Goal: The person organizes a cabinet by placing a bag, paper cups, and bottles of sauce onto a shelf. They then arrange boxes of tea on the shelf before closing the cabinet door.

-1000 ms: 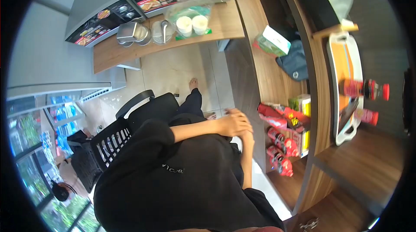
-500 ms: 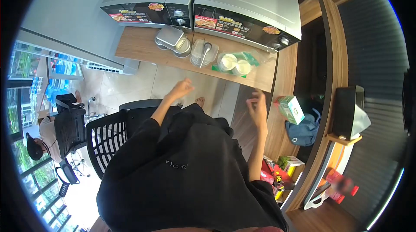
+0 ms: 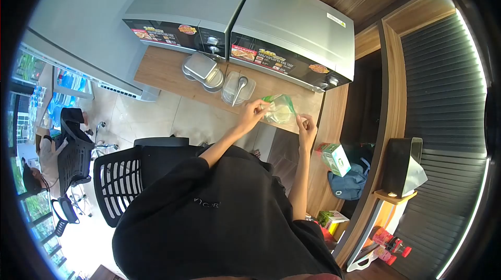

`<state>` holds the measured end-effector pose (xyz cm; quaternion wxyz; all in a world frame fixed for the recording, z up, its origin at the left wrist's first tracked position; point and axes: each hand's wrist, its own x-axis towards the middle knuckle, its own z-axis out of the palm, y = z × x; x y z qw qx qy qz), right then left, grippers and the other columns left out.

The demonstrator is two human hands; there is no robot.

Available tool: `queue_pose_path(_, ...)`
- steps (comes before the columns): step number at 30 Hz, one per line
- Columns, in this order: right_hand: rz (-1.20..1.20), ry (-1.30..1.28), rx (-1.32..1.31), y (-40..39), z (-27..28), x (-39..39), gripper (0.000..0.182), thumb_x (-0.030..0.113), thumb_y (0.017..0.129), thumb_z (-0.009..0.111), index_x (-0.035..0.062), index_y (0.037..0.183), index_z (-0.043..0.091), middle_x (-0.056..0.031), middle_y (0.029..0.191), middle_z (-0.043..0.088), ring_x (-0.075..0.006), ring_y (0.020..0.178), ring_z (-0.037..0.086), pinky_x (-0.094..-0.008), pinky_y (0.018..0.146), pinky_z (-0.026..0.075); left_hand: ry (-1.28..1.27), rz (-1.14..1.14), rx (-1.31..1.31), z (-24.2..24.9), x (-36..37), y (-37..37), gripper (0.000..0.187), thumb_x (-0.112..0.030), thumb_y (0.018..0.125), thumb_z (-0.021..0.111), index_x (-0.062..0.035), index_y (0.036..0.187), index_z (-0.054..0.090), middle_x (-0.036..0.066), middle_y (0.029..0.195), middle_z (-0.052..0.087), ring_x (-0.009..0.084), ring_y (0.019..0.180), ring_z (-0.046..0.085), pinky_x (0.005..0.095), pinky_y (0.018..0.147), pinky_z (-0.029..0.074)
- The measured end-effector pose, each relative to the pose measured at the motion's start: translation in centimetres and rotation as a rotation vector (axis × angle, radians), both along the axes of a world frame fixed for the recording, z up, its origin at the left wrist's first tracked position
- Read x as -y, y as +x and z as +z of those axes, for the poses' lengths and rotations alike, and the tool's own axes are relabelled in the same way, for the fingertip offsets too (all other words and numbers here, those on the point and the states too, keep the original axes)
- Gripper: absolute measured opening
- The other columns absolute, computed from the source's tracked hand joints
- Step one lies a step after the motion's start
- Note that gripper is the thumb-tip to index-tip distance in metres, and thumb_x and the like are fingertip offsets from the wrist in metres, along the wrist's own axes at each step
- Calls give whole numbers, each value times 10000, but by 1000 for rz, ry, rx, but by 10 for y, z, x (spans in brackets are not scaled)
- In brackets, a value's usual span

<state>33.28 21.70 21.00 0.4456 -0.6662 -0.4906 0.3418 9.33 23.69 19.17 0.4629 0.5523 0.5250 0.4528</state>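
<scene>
Person's left hand and right hand pinch opposite sides of plastic bag by green rim. Bag above front edge of wooden counter, pale contents unclear. Film likely light, limp, slippery; rim best hold. Microwaves beyond.

Clear, glossy thin-plastic bag with green edging | Smooth silver-grey metal microwave tops | Matt light-brown wood-grain counter | Shiny metal spoon | Soft blue cloth bag | Ribbed dark-grey wall panel
</scene>
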Motion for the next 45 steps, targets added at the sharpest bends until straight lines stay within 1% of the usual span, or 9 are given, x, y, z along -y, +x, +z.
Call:
queue_pose_path(9, -220, 32, -158, 1, 8, 88, 171, 69, 919, 742, 62, 830, 596, 96, 704, 320, -29, 646, 277, -216, 568, 226, 12, -36, 21, 22, 51, -9, 141, -94, 927, 695, -54, 1053, 746, 30, 653, 632, 86, 611, 633, 253, 564, 444)
queue_pose_path(18, -561, 19, -148, 2, -3, 206, 116, 107, 954, 700, 55, 960, 597, 85, 689, 369, -26, 624, 344, -222, 548, 290, 94, -591, -43, 31, 72, 21, 123, 25, 926, 659, -18, 1006, 742, 46, 630, 663, 70, 496, 598, 231, 459, 461)
queue_pose_path(23, -515, -195, 152, 5, 5, 279, 222, 134, 905, 742, 45, 1077, 634, 11, 667, 446, -64, 607, 434, -261, 537, 361, 490, -770, -98, 47, 90, 50, 50, -77, 862, 756, -78, 912, 761, 43, 748, 745, 155, 551, 670, 284, 517, 511)
queue_pose_path(25, -501, -110, 281, 3, 5, 311, 340, 142, 851, 789, 63, 1138, 625, -30, 674, 527, -148, 594, 507, -324, 562, 431, 703, -784, -86, 56, 105, 66, 35, -87, 842, 774, -74, 872, 762, 42, 736, 739, 179, 560, 672, 284, 543, 522)
queue_pose_path(30, -433, -138, 110, -2, -6, 406, 648, 175, 751, 867, 120, 1321, 564, -110, 1043, 647, -245, 960, 660, -402, 905, 514, 946, -838, 5, 82, 169, 92, 101, -108, 777, 836, -79, 780, 739, 17, 652, 685, 192, 507, 600, 328, 494, 438)
queue_pose_path(32, -463, -83, 189, -14, -1, 441, 707, 222, 766, 866, 80, 1364, 516, -111, 1127, 642, -233, 1015, 645, -381, 901, 515, 987, -846, 85, 86, 204, 99, 113, -101, 769, 846, -72, 770, 737, 35, 647, 680, 204, 492, 576, 314, 472, 407)
queue_pose_path(36, -472, -346, 21, -33, -19, 532, 826, 317, 770, 876, 25, 1412, 445, -144, 1173, 643, -246, 1049, 659, -376, 868, 526, 835, -906, 156, 109, 291, 109, 72, -86, 804, 818, -52, 804, 755, 66, 676, 701, 172, 493, 576, 298, 473, 426)
queue_pose_path(39, -643, -238, -184, -54, -2, 582, 838, 354, 769, 883, 2, 1395, 451, -171, 1174, 641, -242, 1026, 670, -367, 838, 532, 658, -1003, 200, 120, 349, 117, 40, -49, 828, 764, -23, 859, 769, 82, 702, 721, 142, 498, 607, 266, 487, 459)
queue_pose_path(45, -864, -123, -24, -95, 24, 655, 710, 253, 780, 885, 41, 1359, 535, -128, 1185, 611, -241, 1013, 605, -340, 825, 519, 616, -1334, 312, 163, 427, 134, 60, 30, 849, 711, 13, 878, 761, 80, 720, 743, 122, 465, 633, 233, 445, 460)
